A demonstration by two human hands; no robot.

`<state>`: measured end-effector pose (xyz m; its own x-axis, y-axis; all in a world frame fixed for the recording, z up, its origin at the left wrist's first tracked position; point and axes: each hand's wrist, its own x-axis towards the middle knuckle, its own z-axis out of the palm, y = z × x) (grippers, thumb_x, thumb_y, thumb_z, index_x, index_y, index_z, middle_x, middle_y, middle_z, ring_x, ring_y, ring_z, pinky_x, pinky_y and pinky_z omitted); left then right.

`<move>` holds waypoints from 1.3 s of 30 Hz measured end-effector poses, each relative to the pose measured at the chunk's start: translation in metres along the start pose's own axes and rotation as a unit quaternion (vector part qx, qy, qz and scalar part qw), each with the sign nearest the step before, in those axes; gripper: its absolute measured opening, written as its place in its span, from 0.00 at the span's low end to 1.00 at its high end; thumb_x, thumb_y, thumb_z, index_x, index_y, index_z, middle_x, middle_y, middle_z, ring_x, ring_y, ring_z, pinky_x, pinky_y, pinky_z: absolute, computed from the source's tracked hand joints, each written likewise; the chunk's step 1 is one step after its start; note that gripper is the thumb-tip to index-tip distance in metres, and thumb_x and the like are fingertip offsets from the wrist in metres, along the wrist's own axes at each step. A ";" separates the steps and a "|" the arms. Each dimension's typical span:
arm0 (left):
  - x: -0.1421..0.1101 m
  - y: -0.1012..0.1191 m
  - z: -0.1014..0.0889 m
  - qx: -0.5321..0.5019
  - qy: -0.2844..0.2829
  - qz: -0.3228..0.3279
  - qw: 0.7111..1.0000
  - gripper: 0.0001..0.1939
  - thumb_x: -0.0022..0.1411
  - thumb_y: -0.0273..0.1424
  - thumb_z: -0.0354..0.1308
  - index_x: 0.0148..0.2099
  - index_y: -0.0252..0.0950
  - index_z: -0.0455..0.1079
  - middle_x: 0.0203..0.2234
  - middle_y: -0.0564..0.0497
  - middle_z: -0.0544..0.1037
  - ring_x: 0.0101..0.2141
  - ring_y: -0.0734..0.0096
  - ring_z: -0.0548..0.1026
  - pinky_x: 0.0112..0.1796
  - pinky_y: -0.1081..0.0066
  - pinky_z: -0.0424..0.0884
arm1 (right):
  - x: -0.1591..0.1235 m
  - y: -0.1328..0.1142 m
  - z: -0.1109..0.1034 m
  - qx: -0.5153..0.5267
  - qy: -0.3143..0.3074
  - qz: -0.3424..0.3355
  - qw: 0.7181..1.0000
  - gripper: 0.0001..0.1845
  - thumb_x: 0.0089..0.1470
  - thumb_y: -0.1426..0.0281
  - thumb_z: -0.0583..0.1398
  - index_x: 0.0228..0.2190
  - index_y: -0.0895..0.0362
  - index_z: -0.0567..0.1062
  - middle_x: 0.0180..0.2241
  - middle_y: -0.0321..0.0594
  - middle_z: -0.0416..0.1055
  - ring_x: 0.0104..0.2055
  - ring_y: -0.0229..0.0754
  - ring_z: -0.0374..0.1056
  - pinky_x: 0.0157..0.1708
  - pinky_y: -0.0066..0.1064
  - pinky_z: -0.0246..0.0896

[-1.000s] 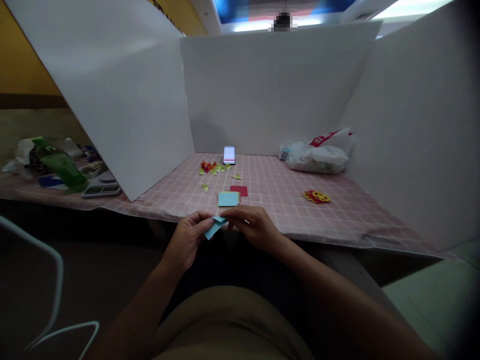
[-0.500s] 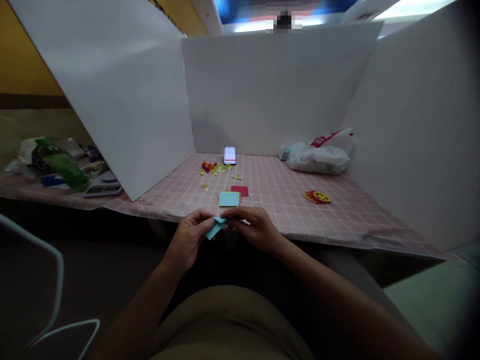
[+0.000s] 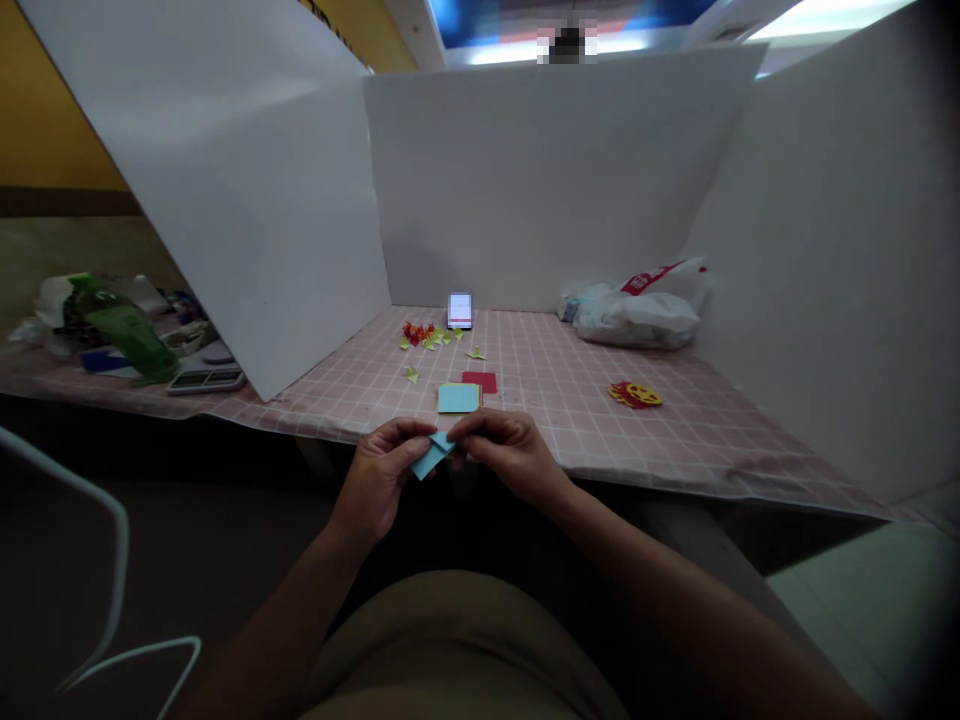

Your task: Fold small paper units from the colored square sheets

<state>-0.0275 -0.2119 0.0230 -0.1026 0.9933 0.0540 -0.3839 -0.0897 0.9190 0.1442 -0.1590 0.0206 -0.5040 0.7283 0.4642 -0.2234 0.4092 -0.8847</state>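
Between both hands, just off the table's front edge, is a small light-blue sheet of origami paper [image 3: 430,460] with a folded flap at its upper part. My left hand [image 3: 380,468] pinches its left side between thumb and fingers. At the upper right corner, my right hand [image 3: 508,447] grips the flap with thumb and fingertips. Right beyond the hands lies a stack of square paper [image 3: 457,399], blue on top with yellow edges below. A red paper sheet [image 3: 481,382] sticks out behind it.
Small folded paper figures, red-orange [image 3: 418,332] and yellow-green [image 3: 475,354], lie farther back, near an upright phone [image 3: 460,310]. Yellow and red cut-out discs [image 3: 636,394] and a white plastic bag [image 3: 637,312] are at right. White panels [image 3: 555,190] enclose the table; a kitchen scale [image 3: 208,376] stands outside, left.
The flap on the blue paper now lies flatter, and my right thumb and fingers have shifted slightly over its corner. The left hand keeps nearly the same hold.
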 end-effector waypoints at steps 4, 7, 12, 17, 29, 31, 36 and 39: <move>0.000 0.000 0.001 0.003 0.004 0.005 1.000 0.07 0.48 0.27 0.68 0.33 0.35 0.78 0.21 0.54 0.78 0.21 0.78 0.72 0.25 0.77 0.67 | 0.000 -0.001 0.000 -0.034 -0.003 -0.013 0.999 0.07 0.54 0.76 0.60 0.34 0.57 0.79 0.23 0.34 0.74 0.27 0.36 0.72 0.31 0.29 0.67; 0.000 0.000 0.001 0.001 0.010 0.008 1.000 0.06 0.48 0.27 0.68 0.32 0.35 0.77 0.21 0.54 0.78 0.21 0.78 0.72 0.26 0.77 0.67 | -0.001 -0.003 0.000 -0.074 -0.008 -0.039 0.996 0.08 0.54 0.77 0.59 0.33 0.57 0.78 0.24 0.35 0.74 0.28 0.36 0.72 0.31 0.29 0.67; 0.000 0.000 0.002 0.002 0.012 0.009 1.000 0.06 0.48 0.28 0.67 0.32 0.34 0.77 0.21 0.53 0.77 0.21 0.77 0.72 0.25 0.77 0.67 | -0.002 -0.007 0.001 -0.139 -0.003 -0.072 0.988 0.09 0.54 0.78 0.58 0.32 0.57 0.78 0.25 0.35 0.73 0.28 0.36 0.71 0.30 0.28 0.66; -0.001 0.000 0.001 0.024 -0.012 0.008 1.000 0.10 0.53 0.32 0.65 0.37 0.33 0.78 0.26 0.50 0.79 0.24 0.75 0.72 0.27 0.75 0.69 | -0.002 -0.006 0.003 -0.146 0.009 -0.084 0.986 0.10 0.53 0.79 0.56 0.32 0.57 0.78 0.27 0.35 0.74 0.26 0.34 0.70 0.29 0.26 0.66; 0.003 -0.006 -0.005 0.101 -0.032 0.010 0.994 0.11 0.57 0.38 0.64 0.31 0.34 0.76 0.21 0.54 0.73 0.22 0.77 0.67 0.25 0.76 0.64 | -0.003 -0.005 0.003 -0.249 -0.002 -0.145 0.958 0.12 0.51 0.81 0.56 0.31 0.56 0.76 0.29 0.37 0.76 0.32 0.37 0.72 0.35 0.30 0.66; 0.003 -0.007 -0.005 0.095 -0.027 0.005 0.995 0.12 0.56 0.38 0.65 0.31 0.34 0.76 0.20 0.54 0.73 0.22 0.78 0.66 0.25 0.77 0.63 | -0.003 -0.005 0.003 -0.250 -0.001 -0.148 0.957 0.12 0.52 0.81 0.56 0.31 0.56 0.76 0.30 0.37 0.76 0.32 0.38 0.72 0.35 0.30 0.66; 0.003 -0.006 -0.003 0.092 -0.019 0.009 0.995 0.11 0.55 0.37 0.66 0.31 0.33 0.76 0.21 0.55 0.73 0.22 0.78 0.66 0.26 0.77 0.62 | -0.003 -0.004 0.002 -0.250 -0.003 -0.156 0.956 0.12 0.51 0.82 0.56 0.31 0.56 0.76 0.30 0.37 0.76 0.32 0.37 0.71 0.35 0.29 0.66; 0.003 -0.005 -0.003 0.093 -0.021 0.007 0.995 0.11 0.55 0.38 0.66 0.31 0.33 0.77 0.21 0.54 0.73 0.22 0.77 0.66 0.26 0.77 0.63 | -0.002 -0.002 0.002 -0.249 -0.002 -0.159 0.955 0.12 0.52 0.82 0.56 0.32 0.56 0.76 0.30 0.37 0.76 0.32 0.37 0.72 0.35 0.29 0.66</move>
<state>-0.0282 -0.2086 0.0172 -0.0667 0.9946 0.0802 -0.2058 -0.0923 0.9742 0.1444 -0.1626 0.0213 -0.4800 0.5223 0.7048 0.0584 0.8207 -0.5684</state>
